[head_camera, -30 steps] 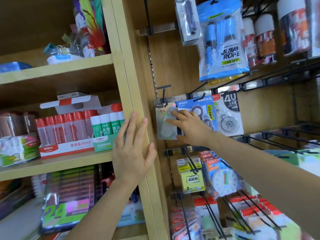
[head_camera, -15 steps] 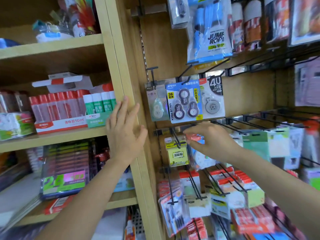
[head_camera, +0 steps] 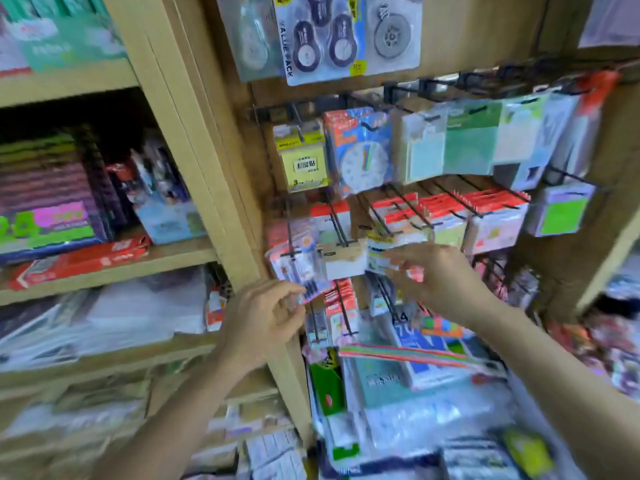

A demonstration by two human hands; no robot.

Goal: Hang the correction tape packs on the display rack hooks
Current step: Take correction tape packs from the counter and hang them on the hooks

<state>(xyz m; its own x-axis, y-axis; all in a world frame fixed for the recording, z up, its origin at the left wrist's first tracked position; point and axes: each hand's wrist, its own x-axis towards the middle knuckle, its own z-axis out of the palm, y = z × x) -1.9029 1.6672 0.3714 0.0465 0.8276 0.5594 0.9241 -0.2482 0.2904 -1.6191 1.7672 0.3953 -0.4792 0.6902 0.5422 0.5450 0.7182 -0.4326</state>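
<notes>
Three correction tape packs hang side by side on hooks at the top: a clear one (head_camera: 254,39), a blue value pack (head_camera: 320,32) and a grey-wheel one (head_camera: 393,32). Both hands are two hook rows lower. My left hand (head_camera: 263,320) has curled fingers, and thumb and forefinger pinch the pink lower corner of a hanging blister pack (head_camera: 301,265). My right hand (head_camera: 440,282) reaches left, its fingertips at a white pack with a yellow label (head_camera: 379,252). Motion blur hides whether it grips that pack.
Black wire hooks (head_camera: 408,209) jut out in rows, carrying sticky notes (head_camera: 304,161), a clock card (head_camera: 363,157) and red-topped packs (head_camera: 485,209). A wooden upright (head_camera: 194,140) separates the rack from shelves of stationery (head_camera: 52,209). Loose packs are piled below (head_camera: 415,368).
The view dropped down the rack. My left hand left the wooden upright and came to the hanging blister pack. My right hand moved down from the clock-card row to the lower hook row.
</notes>
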